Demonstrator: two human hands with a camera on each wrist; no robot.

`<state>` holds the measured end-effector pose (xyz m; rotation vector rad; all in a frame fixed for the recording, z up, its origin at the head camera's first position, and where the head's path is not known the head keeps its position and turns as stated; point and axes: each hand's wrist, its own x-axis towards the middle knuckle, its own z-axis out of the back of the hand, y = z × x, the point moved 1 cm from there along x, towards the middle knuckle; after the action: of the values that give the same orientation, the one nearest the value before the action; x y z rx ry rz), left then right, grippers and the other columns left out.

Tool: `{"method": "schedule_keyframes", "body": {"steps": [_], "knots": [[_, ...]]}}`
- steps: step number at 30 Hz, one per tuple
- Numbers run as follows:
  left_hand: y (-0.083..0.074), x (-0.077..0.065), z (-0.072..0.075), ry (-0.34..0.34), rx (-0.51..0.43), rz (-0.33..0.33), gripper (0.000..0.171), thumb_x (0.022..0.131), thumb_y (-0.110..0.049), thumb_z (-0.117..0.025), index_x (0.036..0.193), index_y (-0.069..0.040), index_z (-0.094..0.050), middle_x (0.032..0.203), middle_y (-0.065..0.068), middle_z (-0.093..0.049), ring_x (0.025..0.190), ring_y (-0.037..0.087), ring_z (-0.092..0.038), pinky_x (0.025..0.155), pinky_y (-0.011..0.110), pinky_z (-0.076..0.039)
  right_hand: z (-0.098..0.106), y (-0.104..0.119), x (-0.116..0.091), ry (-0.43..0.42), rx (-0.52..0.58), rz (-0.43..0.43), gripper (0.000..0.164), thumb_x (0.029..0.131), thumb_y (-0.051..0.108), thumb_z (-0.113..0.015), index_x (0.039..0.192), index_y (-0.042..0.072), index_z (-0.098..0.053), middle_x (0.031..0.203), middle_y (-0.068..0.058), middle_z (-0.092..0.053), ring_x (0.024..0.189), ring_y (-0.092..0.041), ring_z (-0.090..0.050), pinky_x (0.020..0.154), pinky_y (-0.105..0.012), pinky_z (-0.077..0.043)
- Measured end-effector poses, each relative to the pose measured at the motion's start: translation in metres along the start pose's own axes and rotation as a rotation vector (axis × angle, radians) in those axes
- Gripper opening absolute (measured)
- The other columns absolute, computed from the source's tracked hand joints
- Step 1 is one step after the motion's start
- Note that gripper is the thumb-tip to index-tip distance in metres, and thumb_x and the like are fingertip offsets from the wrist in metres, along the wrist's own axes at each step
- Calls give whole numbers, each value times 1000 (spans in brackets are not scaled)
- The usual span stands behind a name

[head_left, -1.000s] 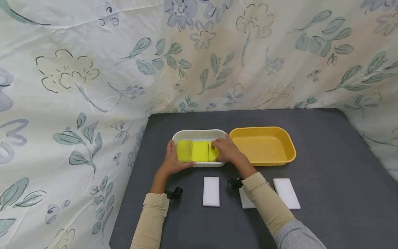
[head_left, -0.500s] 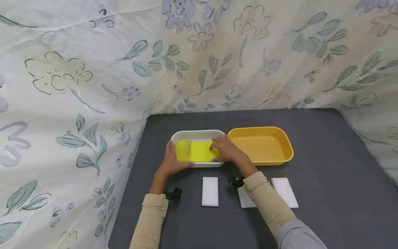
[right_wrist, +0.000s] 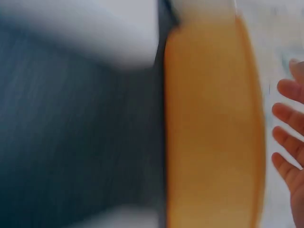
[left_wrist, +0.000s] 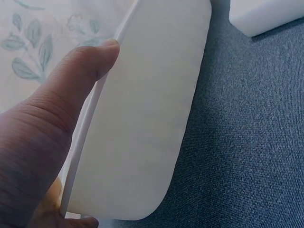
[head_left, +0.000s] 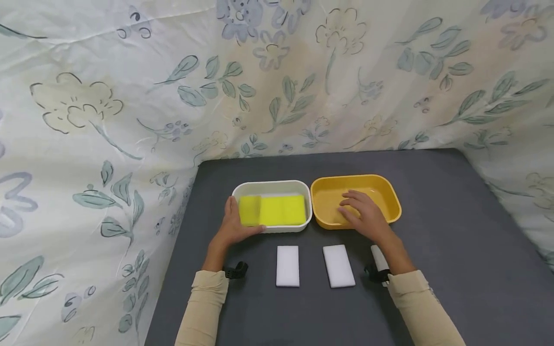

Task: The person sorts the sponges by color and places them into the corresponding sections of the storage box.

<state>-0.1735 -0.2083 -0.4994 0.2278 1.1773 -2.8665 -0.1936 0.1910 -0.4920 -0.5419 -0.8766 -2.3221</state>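
Note:
A white tray (head_left: 308,211) stands on the dark table, with yellow sponge-like blocks (head_left: 272,210) side by side in its front part. The leftmost one looks darker. My left hand (head_left: 232,229) holds the tray at its front left corner, fingers along the left side. In the left wrist view its thumb (left_wrist: 90,59) lies over the rim. Right beside the white tray is an orange-yellow tray (head_left: 326,218). My right hand (head_left: 365,216) hovers over that tray with its fingers spread and nothing held. The right wrist view shows those fingers apart from the tray's blurred wall (right_wrist: 213,123).
In front of the trays lie three white foam-like blocks: a left one (head_left: 287,266), a middle one (head_left: 339,266) and a right one (head_left: 379,258) partly hidden by my right wrist. Floral cloth (head_left: 277,96) hangs behind and at both sides of the table.
My right hand has let go of the rightmost yellow block and moved right, from the white tray to over the orange-yellow tray. My left hand stays at the white tray.

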Motion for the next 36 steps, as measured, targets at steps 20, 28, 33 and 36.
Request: {"method": "schedule_keyframes", "body": {"steps": [20,28,33,36], "knots": [[4,-2,3,4,45,6,138,71,-51,-84,158,-4,11,164,18,10,146,41,-13,113,57,-25,50,-47,-67,70,-98,-295,27,83,22,-83,99,1,-79,136,-23,-58,144,-39,-31,98,-69,-35],[-8,-8,4,-30,248,-14,128,75,-62,-76,160,-2,-1,165,21,4,148,47,4,112,70,-3,50,-46,-65,129,-121,-340,28,86,22,-80,99,-3,-78,134,-25,-59,143,-43,-30,107,-66,-27],[-24,-23,-10,-233,258,-271,92,82,-40,-79,153,-1,-35,161,22,-21,148,48,-8,111,70,-10,52,-47,-65,148,-128,-349,28,86,21,-80,98,-4,-78,129,-26,-61,142,-45,-32,110,-63,-25],[-37,-38,-27,-362,196,-527,58,83,-19,-80,135,-2,-60,145,21,-47,141,42,-34,110,61,-29,54,-48,-65,165,-126,-367,29,87,23,-79,99,-4,-77,130,-26,-61,142,-45,-30,110,-64,-24]]}}
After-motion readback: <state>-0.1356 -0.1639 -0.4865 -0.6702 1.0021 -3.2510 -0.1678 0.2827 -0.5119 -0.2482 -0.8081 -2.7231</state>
